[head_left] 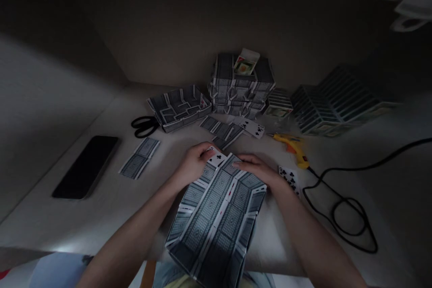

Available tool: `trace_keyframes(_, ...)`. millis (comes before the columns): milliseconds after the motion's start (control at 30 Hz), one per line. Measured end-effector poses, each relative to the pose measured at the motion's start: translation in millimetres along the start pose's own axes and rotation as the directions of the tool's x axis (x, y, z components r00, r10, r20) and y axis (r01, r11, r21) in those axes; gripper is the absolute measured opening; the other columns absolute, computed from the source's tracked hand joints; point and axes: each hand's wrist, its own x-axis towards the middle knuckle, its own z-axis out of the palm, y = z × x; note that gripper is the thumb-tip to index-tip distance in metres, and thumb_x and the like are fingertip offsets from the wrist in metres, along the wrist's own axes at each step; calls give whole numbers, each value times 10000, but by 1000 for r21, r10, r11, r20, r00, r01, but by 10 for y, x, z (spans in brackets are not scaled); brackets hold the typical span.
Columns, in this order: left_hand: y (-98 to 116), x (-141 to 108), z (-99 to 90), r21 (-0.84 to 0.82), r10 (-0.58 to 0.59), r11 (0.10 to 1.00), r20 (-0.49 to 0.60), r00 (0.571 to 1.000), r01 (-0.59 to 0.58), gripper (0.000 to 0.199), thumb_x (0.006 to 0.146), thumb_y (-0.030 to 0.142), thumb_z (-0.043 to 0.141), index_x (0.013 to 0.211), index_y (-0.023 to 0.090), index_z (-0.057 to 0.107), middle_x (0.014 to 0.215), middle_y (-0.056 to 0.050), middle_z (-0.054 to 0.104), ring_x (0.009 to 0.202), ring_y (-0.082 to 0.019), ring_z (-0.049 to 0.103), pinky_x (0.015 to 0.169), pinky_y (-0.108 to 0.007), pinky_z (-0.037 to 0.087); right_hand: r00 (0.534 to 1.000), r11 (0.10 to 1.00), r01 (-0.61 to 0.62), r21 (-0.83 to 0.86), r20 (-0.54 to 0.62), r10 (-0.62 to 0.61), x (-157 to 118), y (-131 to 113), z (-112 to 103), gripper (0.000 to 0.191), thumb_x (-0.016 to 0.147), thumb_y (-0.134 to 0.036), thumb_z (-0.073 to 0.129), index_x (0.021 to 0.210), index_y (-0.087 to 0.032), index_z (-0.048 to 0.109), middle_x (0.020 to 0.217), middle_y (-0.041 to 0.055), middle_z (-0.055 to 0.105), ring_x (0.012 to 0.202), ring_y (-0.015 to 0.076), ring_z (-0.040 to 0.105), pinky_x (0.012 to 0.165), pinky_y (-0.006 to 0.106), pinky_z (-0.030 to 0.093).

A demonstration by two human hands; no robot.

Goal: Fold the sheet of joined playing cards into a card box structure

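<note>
Grey-blue backs with a fine grid and small medallions cover the tray (212, 204), split by white seams flecked with red, and similar dark patterned panels edged in white make up the bin (184, 121) and block (241, 83). The card (218, 158) at the tray's far end is white with black clubs. The glue gun (297, 147) is yellow with an orange trigger (290, 149), the phone (86, 167) and scissors (154, 122) black, the table (118, 216) pale grey.
</note>
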Motion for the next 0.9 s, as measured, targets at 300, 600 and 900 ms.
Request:
trace_keyframes(300, -1, -27, -25, 240, 68, 969, -53, 996, -53, 221, 762, 263, 449, 821, 151, 630, 754, -14, 641, 719, -151, 557, 641, -220, 406, 1000, 1000, -4, -20, -8, 4, 4, -6, -4, 330, 620, -373, 669, 898, -194, 666, 724, -19, 676, 674, 163, 613, 653, 275, 450)
trace_keyframes(600, -17, -16, -44, 231, 58, 972, -26, 998, -51, 245, 761, 282, 450, 826, 150, 646, 730, -12, 645, 695, -151, 562, 607, -216, 407, 999, 999, 53, -12, 12, -53, 15, -18, 1, 325, 643, -317, 662, 949, -209, 664, 765, -24, 685, 760, 162, 617, 759, 296, 441)
trace_keyframes(900, 52, -36, -16, 268, 60, 962, -60, 996, -42, 239, 759, 231, 436, 827, 142, 648, 717, -10, 641, 667, -138, 556, 599, -205, 394, 997, 995, 82, -53, 19, -81, -9, -36, 3, 407, 641, -332, 664, 1034, -229, 633, 891, -8, 686, 903, 196, 600, 865, 348, 409)
